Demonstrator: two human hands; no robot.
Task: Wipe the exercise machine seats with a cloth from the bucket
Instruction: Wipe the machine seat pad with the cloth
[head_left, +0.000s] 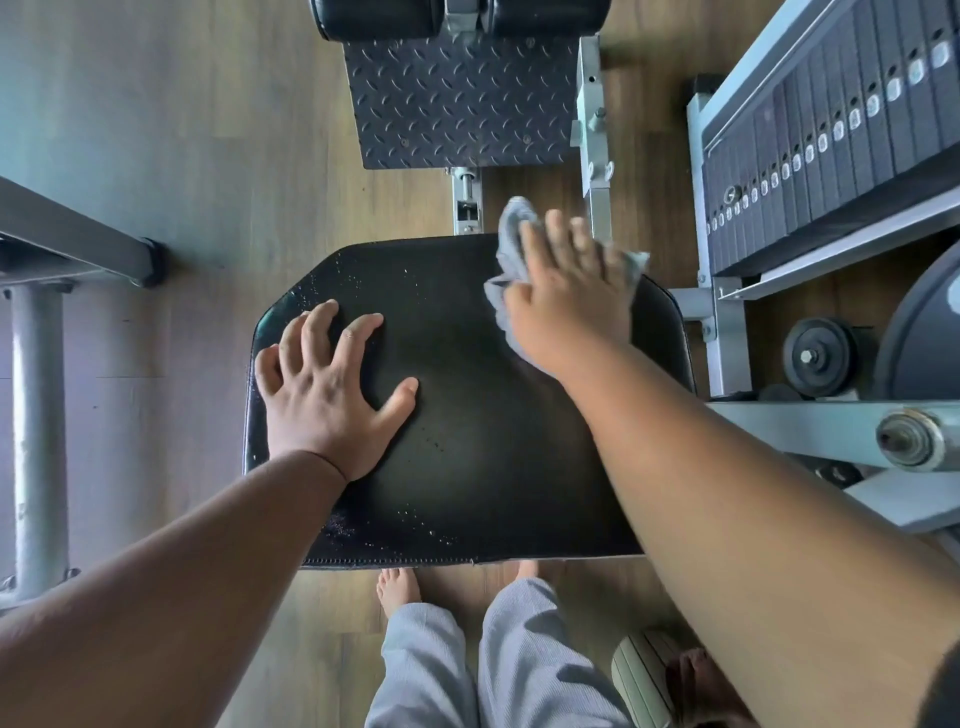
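Observation:
A black padded seat (467, 457) of the exercise machine fills the middle of the view, with water droplets along its left and near edges. My right hand (566, 296) presses a grey cloth (511, 244) flat on the seat's far right corner; the cloth bunches out past my fingers on both sides. My left hand (327, 384) rests palm down on the seat's left side, fingers spread, holding nothing. A pale ribbed container (644, 675), maybe the bucket, shows partly at the bottom right behind my right arm.
A black tread-plate footrest (457, 104) and two black roller pads (384, 18) lie beyond the seat. A weight stack (831, 135) and grey frame with a pivot bolt (909, 441) stand on the right. A grey post (36, 426) rises at left. My bare feet (397, 590) stand on wood floor.

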